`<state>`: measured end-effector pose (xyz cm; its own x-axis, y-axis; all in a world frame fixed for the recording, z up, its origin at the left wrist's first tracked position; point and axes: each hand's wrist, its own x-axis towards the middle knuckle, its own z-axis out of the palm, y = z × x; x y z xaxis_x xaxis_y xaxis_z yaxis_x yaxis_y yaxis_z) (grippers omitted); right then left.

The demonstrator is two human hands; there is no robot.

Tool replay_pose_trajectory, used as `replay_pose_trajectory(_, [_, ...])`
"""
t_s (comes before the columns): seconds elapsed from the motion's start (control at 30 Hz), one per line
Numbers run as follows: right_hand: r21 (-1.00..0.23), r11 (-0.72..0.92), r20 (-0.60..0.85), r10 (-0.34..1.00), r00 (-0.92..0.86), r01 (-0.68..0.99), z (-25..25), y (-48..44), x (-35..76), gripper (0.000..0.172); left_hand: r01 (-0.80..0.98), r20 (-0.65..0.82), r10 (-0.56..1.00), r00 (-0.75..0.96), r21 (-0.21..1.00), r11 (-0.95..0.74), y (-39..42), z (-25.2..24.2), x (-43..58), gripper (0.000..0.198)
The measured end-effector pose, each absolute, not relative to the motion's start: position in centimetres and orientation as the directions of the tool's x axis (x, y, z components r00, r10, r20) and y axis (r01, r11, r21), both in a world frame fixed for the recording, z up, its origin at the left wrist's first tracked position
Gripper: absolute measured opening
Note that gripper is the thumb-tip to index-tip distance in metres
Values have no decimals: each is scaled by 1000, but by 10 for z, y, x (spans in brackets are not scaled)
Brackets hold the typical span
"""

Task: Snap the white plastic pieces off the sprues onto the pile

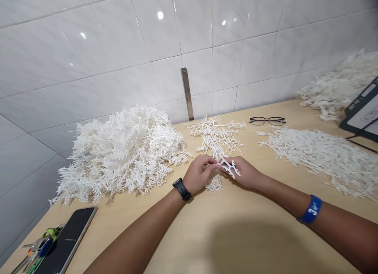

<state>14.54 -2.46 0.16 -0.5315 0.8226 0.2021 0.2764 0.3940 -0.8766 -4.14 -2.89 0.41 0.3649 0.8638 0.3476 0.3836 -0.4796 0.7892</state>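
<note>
Fingers (207, 162), first entry: what state?

Closed, not released. The left hand (197, 174) and right hand (244, 173) meet palms down, their fingertips apparently pinching one branched white plastic piece (230, 167) between them, its forked arms jutting just past the right-hand fingers.

Directly below the fingers?

A small clump of similar pieces (215, 183), partly under both hands. Beyond the fingers lies a looser scatter (214, 137), and farther on, a pair of black-framed spectacles (267, 121).

Left of the fingers?

One large tangled heap (121, 158) of white pieces, standing high on the pale wooden surface (233, 246). Nearer and farther left are a smartphone (66, 240) and a bunch of keys (39, 244).

Right of the fingers?

A lower, flatter bed of pieces (319, 161), with another heap (339, 85) and a dark clipboard (364, 110) beyond it.

Worn items?

A black watch (181, 189) on the left wrist, a blue numbered band (311, 209) on the right.

Step in hand, as judged?

Single-piece handling: one piece held apart from the tangled lots, just above the small clump.

Next move's requirement, as judged?

A steady pinch and a clean lift, since those forks look likely to snag neighbouring pieces.
</note>
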Motion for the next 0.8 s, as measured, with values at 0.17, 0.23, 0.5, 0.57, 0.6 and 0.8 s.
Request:
replay_pose_trajectory(0.17, [-966,228,135,847,-514,122,0,-22,145,42,238,195,895,401,921,-307,-27,1,-43,22])
replay_pose_trajectory(0.23, [-982,168,104,853,-512,82,1,-21,146,44,170,155,894,421,954,-245,-26,0,-44,27])
replay_pose_trajectory(0.5, [-995,85,28,762,-647,57,0,-19,149,48,132,77,831,551,975,-178,-24,1,-49,37])
replay_pose_trajectory(0.57, [-999,30,-3,726,-688,35,-3,-17,150,47,145,72,796,602,970,-197,-25,3,-49,37])
replay_pose_trajectory(0.6, [-1000,5,-13,710,-704,24,-4,-16,151,45,144,71,778,624,968,-203,-25,4,-49,37])
replay_pose_trajectory(0.8, [-998,-48,-52,654,-754,28,-4,-16,155,36,146,6,759,651,980,-134,-27,8,-46,38])
